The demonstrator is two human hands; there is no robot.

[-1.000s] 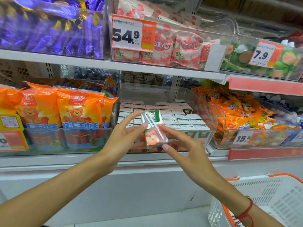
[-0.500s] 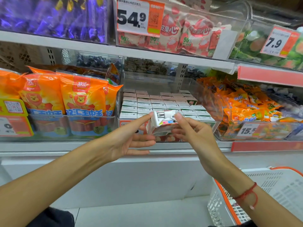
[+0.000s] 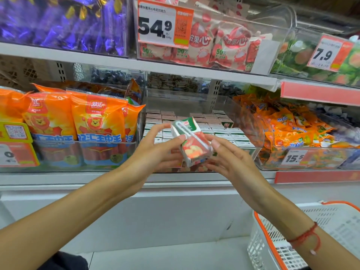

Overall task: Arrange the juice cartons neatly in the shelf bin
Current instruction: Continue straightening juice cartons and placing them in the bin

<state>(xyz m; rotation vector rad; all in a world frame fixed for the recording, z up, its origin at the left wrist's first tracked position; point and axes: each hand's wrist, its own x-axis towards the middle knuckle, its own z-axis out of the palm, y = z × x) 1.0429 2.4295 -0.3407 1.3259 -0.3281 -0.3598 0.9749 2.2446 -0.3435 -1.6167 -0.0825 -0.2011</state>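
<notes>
both hands, left hand (image 3: 153,152) and right hand (image 3: 231,162), are pinching a tilted juice carton (image 3: 191,142) just near the clear shelf bin (image 3: 251,121) of cartons; price tags are reading 54.9 (image 3: 155,26), 7.9 (image 3: 323,54).

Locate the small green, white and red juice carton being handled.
Head view, centre: the juice carton sits tilted between the left hand and right hand, before the clear shelf bin.

2 hands (image 3: 153,151), 1 held juice carton (image 3: 191,141), 3 price tags (image 3: 163,24), 1 basket (image 3: 315,238)
</notes>
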